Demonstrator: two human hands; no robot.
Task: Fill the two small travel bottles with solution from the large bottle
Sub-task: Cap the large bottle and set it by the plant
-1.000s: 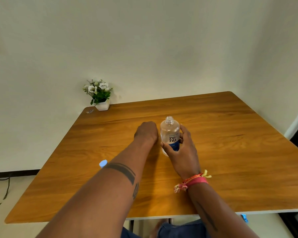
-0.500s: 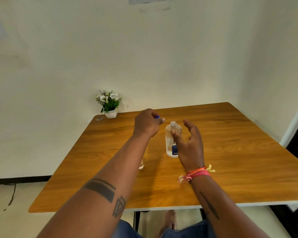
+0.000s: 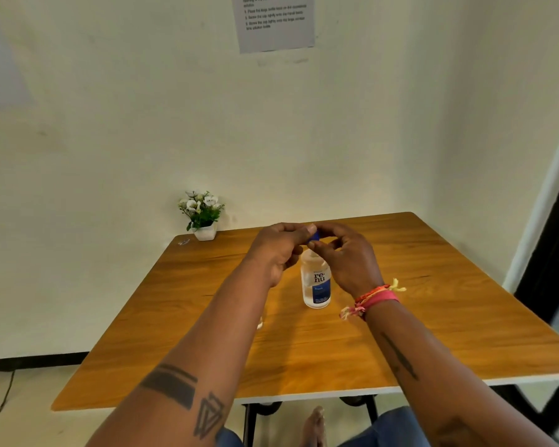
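Note:
The large clear solution bottle (image 3: 316,280) with a white and blue label stands upright on the wooden table (image 3: 433,317). Directly above its neck is a small blue cap (image 3: 314,236). My left hand (image 3: 279,250) pinches this cap between thumb and fingers, and the curled fingertips of my right hand (image 3: 346,256) meet it from the other side. The bottle's mouth is hidden behind my fingers. A small pale item (image 3: 259,322), possibly a travel bottle, peeks out beside my left forearm and is mostly hidden.
A small white pot of flowers (image 3: 202,214) sits at the table's far left corner, with a tiny clear scrap (image 3: 184,242) near it. A printed sheet (image 3: 275,22) hangs on the wall. A dark door frame (image 3: 549,253) stands at the right.
My left hand carried the blue cap over the bottle's neck. My right hand let go of the bottle's body and rose to meet the cap. The view tilted upward.

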